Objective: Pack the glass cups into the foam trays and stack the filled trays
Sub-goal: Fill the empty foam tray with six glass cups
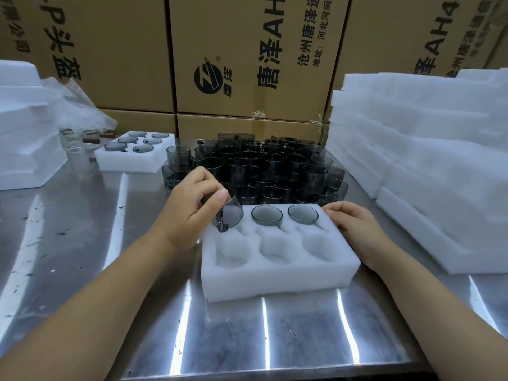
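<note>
head view, one moment; left hand (pixel 192 207), centre of the frame, pinches a smoky cup (pixel 231 215) by its rim; its fingers (pixel 220 195) are closed on the glass, thumb on the near side; the cup is tilted, mouth toward the camera, its handle at the lower left, its base at the far left pocket of the tray (pixel 275 284); whether it is seated there cannot be told; right hand (pixel 354 224), right of centre, holds the tray's far right corner, fingers (pixel 334 209) bent round the edge; the tray, white foam with two rows of three pockets, lies flat on the steel desk (pixel 82 243) at lower centre; two seated cups (pixel 267 215) fill the far middle and far right pockets, upright, handles in the slots toward the camera; the three near pockets show bare foam; loose cups (pixel 261 166), many and dark, stand packed together just beyond the tray at mid-frame; a filled tray (pixel 137 160) with five cups visible lies at the upper left, apart from the loose cups; clear glasses (pixel 74 144) stand left of it, beside a crumpled plastic sheet (pixel 79 105); foam stacks rise at the left edge (pixel 22 127) and at the right (pixel 426 160) of the frame; printed cartons (pixel 247 64) form the back wall.
</note>
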